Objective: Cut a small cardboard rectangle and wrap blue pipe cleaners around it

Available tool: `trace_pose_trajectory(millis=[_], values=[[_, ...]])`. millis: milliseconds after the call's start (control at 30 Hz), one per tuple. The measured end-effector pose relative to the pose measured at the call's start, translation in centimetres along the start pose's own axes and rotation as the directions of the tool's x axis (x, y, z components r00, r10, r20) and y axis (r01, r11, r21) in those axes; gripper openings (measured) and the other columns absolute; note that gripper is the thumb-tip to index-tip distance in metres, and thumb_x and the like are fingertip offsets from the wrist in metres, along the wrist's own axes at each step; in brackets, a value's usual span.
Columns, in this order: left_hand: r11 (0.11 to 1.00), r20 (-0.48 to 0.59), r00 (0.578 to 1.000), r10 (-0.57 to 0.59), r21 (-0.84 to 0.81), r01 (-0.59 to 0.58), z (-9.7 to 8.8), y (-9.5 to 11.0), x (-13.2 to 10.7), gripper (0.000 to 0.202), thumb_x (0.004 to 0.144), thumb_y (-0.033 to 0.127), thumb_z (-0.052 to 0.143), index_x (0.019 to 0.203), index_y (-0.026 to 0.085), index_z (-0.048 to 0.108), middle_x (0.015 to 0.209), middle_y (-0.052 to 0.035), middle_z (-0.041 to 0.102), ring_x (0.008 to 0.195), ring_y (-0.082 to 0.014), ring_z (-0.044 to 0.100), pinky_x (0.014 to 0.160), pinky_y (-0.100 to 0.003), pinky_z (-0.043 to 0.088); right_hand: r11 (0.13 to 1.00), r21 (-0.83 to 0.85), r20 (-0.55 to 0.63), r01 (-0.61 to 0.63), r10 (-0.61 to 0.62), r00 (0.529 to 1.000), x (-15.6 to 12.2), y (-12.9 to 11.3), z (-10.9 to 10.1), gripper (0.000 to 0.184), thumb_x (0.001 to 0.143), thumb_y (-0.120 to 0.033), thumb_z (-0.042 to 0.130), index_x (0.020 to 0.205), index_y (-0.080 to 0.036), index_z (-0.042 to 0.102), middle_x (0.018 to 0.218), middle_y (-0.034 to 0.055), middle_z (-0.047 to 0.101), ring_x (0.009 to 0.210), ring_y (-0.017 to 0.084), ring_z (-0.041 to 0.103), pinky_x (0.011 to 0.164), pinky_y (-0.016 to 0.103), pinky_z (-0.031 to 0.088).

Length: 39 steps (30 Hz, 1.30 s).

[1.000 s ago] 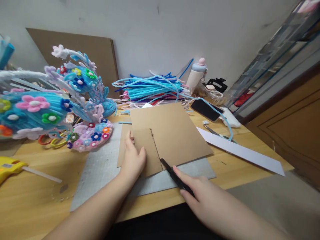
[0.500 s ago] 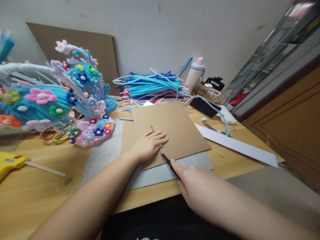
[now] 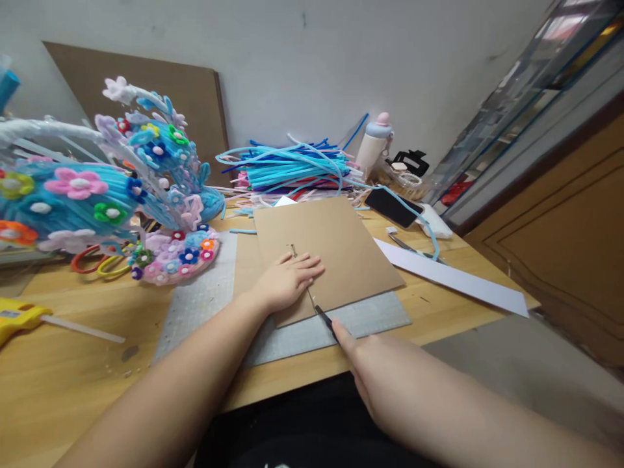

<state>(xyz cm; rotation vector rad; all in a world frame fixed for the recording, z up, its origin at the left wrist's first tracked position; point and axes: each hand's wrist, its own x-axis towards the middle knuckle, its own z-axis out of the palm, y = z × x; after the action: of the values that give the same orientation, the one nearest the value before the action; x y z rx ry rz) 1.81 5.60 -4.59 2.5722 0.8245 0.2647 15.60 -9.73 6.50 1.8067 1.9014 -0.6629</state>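
The left hand (image 3: 290, 285) pressed flat across a dark line (image 3: 312, 298) on the cardboard (image 3: 341, 240), above the mat (image 3: 377, 315); the right hand (image 3: 373, 364) grasped a knife (image 3: 325, 319) at its near edge. A forward slip risked cutting the left hand; light pressure, skidding.

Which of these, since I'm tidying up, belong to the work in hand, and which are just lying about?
In use:
flat brown cardboard sheet, under the left hand
slim black cutter, in the right hand
grey rectangular mat, underneath

Apparently lying about:
yellow plastic glue gun
fuzzy blue stems
white bottle with pink top
flat black phone
long white strip
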Motion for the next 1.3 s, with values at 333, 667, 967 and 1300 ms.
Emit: trace_pose_trajectory(millis=[333,667,967,1300], values=[[1.000,0.001,1.000,0.001,-0.011,-0.001,0.0,0.1,-0.1,0.041,0.093,0.030,0.032,0.133,0.037,0.040,0.146,0.0035,0.034,0.136,-0.0181,0.025,0.109,-0.045,0.011,0.996,-0.091,0.108,-0.015,0.024,0.994,-0.4,0.1,-0.3,0.095,0.059,0.001,0.048,0.145,-0.015,0.010,0.088,0.0169,0.071,0.073,0.032,0.067,0.045,0.030,0.034],[0.984,-0.052,0.999,0.006,-0.176,-0.015,0.1,-0.2,-0.1,0.039,0.089,0.029,0.042,0.127,0.035,0.049,0.142,0.0022,0.041,0.134,-0.0206,0.030,0.110,-0.048,0.009,0.996,0.077,-0.039,0.048,-0.045,0.998,-1.1,2.3,1.8,0.071,0.077,-0.013,0.049,0.143,-0.022,0.027,0.092,0.0176,0.070,0.077,0.033,0.067,0.060,0.039,0.048],[0.796,-0.467,0.744,-0.477,-0.589,0.140,-2.2,-0.1,-2.3,0.037,0.084,0.024,0.043,0.120,0.021,0.054,0.131,-0.0070,0.052,0.126,-0.0214,0.041,0.108,-0.042,0.026,0.144,0.933,-0.338,0.330,0.039,0.940,2.1,9.4,1.3,0.026,0.084,-0.046,0.052,0.094,-0.022,0.052,0.071,-0.0014,0.054,0.049,0.008,0.047,0.045,0.021,0.042],[-0.056,0.055,0.441,-0.896,-0.998,0.010,-3.7,3.7,-6.0,0.045,0.071,0.013,0.056,0.115,0.015,0.047,0.122,-0.0165,0.055,0.114,-0.0204,0.054,0.093,-0.031,0.045,-0.427,0.839,-0.372,0.338,0.004,0.928,11.5,9.2,1.2,0.019,0.076,-0.025,0.066,0.090,-0.021,0.054,0.083,-0.0015,0.054,0.057,0.007,0.049,0.048,0.020,0.043]])
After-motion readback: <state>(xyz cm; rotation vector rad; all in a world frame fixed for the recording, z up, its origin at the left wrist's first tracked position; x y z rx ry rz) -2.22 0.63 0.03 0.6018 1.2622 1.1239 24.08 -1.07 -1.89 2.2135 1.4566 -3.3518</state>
